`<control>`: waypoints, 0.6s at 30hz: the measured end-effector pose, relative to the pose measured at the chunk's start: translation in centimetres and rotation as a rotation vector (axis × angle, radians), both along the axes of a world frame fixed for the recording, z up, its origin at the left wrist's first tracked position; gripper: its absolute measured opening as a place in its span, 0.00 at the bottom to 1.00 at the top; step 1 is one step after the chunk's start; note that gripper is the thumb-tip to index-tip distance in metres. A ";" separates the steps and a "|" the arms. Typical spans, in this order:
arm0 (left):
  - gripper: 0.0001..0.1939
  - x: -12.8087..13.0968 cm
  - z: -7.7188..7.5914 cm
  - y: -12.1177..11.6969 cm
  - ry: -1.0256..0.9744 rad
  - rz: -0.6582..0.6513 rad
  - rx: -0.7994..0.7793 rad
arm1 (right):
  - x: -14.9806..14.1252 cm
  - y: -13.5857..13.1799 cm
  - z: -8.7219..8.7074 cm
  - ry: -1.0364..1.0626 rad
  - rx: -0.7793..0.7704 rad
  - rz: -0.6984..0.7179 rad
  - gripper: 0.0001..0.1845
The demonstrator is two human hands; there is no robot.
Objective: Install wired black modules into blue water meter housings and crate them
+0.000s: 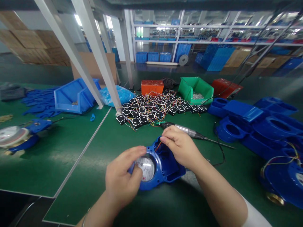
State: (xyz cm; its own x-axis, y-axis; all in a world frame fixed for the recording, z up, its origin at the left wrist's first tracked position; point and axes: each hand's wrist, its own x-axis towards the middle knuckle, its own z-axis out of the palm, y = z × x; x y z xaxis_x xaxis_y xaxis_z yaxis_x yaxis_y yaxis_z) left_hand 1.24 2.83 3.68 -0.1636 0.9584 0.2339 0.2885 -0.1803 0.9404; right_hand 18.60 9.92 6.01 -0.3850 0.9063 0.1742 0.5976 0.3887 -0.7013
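Observation:
A blue water meter housing (168, 159) lies on the green bench in front of me. Its left side carries a round dial (146, 167) under a clear cover, and its right side is an open, box-like compartment. My left hand (123, 173) grips the dial side, fingers over the top rim and thumb by the dial. Above the compartment, my right hand (181, 143) pinches thin orange-red wires (158, 145) that rise from near its upper left edge. The wire ends are hidden by my fingers. Just beyond that hand lies a grey electric screwdriver (189, 130).
Several black square modules (142, 119) with coloured wires are massed behind the meter. Blue housings (251, 126) are piled at right, near another wired meter (281, 179). A green bin (196, 90), blue bin (73, 96) and metal posts (94, 50) stand beyond. Another meter (14, 137) sits left.

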 end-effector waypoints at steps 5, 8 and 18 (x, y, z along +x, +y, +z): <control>0.21 -0.4 -1.6 -1.3 0.122 -0.149 0.103 | 0.6 -0.7 -0.8 0.023 0.029 -0.046 0.12; 0.18 -1.5 -2.7 -0.6 0.053 -0.151 -0.010 | 0.8 -1.0 -1.3 0.045 0.022 -0.071 0.13; 0.22 -0.7 -4.2 -1.6 -0.232 -0.054 -0.437 | 1.6 -1.7 -2.6 0.134 0.013 -0.180 0.13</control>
State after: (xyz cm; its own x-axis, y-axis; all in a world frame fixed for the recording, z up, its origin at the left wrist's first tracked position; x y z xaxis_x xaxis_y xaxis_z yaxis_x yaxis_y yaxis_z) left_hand 0.52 1.27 -0.55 -0.1111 0.9672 -0.2286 0.0639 0.2365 0.9695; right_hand 20.18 8.23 3.38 -0.1899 0.9556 0.2253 0.5598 0.2939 -0.7748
